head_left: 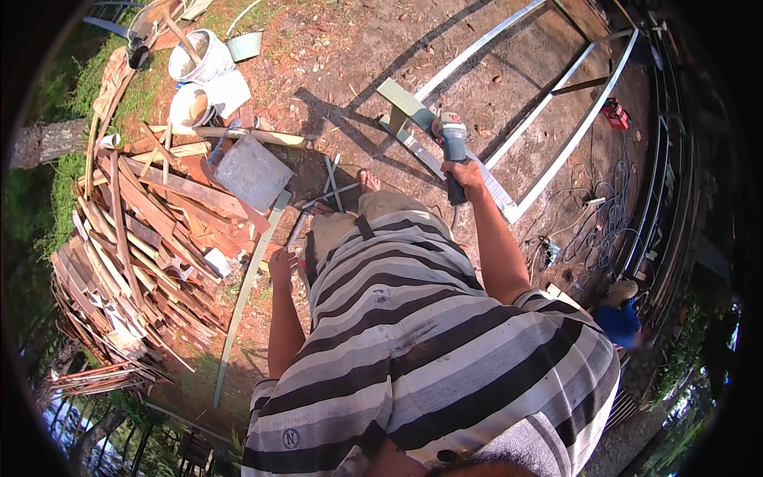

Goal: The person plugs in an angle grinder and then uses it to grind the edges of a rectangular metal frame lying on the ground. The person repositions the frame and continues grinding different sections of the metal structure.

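Observation:
My right hand (463,176) is wrapped around the body of a grey and black angle grinder (453,143), held out ahead and to the right. The grinder's head is beside a light green metal channel (404,103) at the near end of a long metal frame (531,119). Whether it touches the channel cannot be made out. My left hand (282,262) hangs low by my left side, its fingers too small and shaded to read. Left of it, a long pale green strip (242,298) lies on the ground.
A large pile of wood scraps (151,230) fills the left, with a grey sheet (253,176) at its edge. White buckets (199,60) stand beyond. Crossed metal pieces (332,189) lie by my feet. Tangled cords (608,226) and a red box-shaped item (615,114) are at right; a person in blue (621,322) is nearby.

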A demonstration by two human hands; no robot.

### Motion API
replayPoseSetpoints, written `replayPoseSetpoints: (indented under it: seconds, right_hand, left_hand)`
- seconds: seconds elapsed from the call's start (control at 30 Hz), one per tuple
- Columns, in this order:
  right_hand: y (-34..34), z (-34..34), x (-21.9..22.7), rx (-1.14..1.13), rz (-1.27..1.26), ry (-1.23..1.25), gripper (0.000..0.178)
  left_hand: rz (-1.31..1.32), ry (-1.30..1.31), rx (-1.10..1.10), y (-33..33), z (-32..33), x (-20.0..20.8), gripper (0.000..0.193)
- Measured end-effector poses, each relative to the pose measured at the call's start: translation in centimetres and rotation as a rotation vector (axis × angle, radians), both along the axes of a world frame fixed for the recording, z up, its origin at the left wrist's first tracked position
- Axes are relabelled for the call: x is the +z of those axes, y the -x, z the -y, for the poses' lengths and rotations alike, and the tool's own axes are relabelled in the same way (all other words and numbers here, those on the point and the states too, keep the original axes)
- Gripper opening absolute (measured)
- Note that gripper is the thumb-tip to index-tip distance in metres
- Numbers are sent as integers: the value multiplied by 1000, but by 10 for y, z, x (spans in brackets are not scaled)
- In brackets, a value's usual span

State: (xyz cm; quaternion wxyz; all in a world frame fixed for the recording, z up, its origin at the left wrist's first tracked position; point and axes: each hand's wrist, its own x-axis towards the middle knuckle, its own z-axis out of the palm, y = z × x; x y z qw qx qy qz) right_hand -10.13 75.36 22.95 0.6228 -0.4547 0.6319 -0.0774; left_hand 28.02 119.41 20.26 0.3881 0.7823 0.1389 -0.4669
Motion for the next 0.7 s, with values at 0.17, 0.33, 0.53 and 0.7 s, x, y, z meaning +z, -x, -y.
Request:
replayPoseSetpoints:
  seconds: [0.17, 0.33, 0.53, 0.7]
  right_hand:
    - [-7, -11, 5, -3, 99, 95, 32]
    - [2, -5, -4, 80, 214, 93, 34]
    - [-6, -5, 14, 114, 150, 90, 30]
    - [-8, -8, 15, 86, -122, 54, 33]
  left_hand:
    - [21, 19, 13, 2, 4, 6, 34]
    - [22, 12, 25, 3, 0, 2, 37]
    - [50, 21, 25, 9, -8, -7, 36]
    - [44, 33, 35, 18, -8, -8, 37]
